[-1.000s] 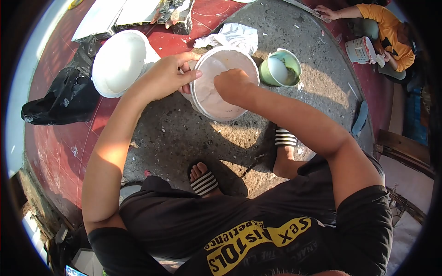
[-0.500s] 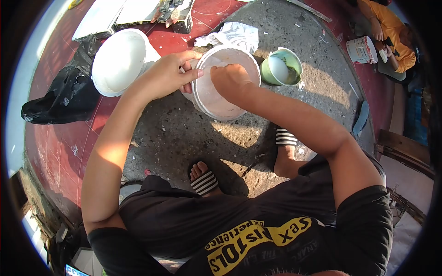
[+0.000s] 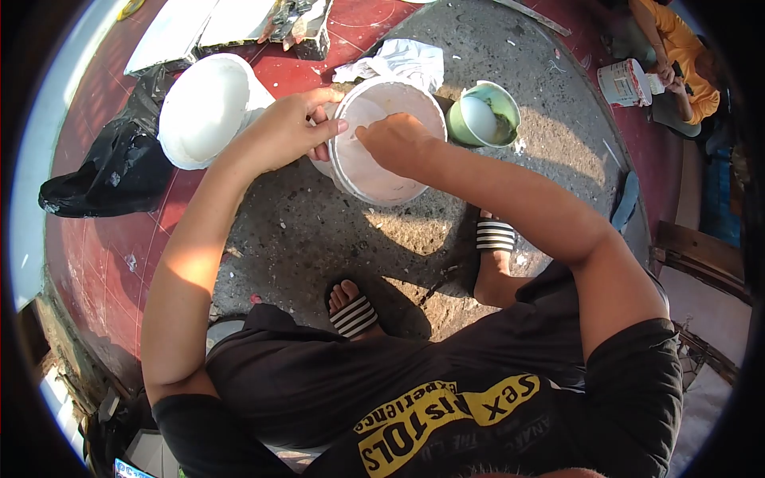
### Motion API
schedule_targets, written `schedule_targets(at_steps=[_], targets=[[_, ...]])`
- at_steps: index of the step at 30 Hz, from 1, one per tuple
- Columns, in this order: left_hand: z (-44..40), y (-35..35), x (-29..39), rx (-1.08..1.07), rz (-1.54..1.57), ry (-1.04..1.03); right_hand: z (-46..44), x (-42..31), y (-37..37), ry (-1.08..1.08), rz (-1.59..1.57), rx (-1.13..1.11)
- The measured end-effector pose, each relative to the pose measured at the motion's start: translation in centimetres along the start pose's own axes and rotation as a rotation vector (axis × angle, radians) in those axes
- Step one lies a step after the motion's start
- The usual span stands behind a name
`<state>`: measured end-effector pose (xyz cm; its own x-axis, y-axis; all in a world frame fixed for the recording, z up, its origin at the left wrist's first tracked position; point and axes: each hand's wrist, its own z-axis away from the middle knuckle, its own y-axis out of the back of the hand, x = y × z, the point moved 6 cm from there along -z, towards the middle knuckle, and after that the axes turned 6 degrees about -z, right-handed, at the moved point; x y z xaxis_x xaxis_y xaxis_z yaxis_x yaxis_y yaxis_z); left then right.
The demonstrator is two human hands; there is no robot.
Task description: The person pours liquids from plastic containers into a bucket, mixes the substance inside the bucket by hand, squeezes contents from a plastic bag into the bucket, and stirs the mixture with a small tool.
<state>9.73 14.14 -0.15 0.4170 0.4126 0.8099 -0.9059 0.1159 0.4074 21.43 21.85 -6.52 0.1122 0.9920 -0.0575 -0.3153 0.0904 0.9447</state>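
Rough grey concrete (image 3: 295,215) underfoot, flecked with pale chips; glossy red tile (image 3: 103,263) from 8 to 11 o'clock. White bucket (image 3: 374,171) at 12 o'clock, round mouth facing me, inner wall coated in a dull film. Since half a second ago: my right hand (image 3: 398,143), inside the bucket, has slid a little toward the 9 o'clock side. Its fingers are curled together (what they hold, if anything, I cannot tell). My left hand (image 3: 299,131) stays clasped on the rim at 9 o'clock, thumb at the lip. At 2 o'clock a person in orange (image 3: 685,48) has brought both hands closer together beside a stained tub (image 3: 620,86).

From the bucket: crumpled white cloth (image 3: 410,60), 12 o'clock; pale green pail (image 3: 500,102), 3 o'clock, smeared inside; smooth white basin (image 3: 203,111), 9 o'clock, creased black plastic (image 3: 111,171) beyond.
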Motion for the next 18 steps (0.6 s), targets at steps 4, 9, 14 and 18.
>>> schedule_targets(at_steps=[4, 9, 14, 18], targets=[[0.1, 0.2, -0.1, 0.004, -0.009, 0.000, 0.7, 1.0, -0.1, -0.072, 0.063, -0.116], [-0.2, 0.0, 0.1, -0.006, -0.001, -0.010, -0.4, 0.0, 1.0, -0.081, 0.082, 0.186], [-0.1, 0.1, -0.2, -0.004, 0.011, 0.003, 0.4, 0.2, -1.0, -0.104, 0.074, 0.055], [-0.4, 0.3, -0.5, -0.006, 0.006, -0.003, 0.1, -0.7, -0.9, 0.013, 0.042, 0.144]])
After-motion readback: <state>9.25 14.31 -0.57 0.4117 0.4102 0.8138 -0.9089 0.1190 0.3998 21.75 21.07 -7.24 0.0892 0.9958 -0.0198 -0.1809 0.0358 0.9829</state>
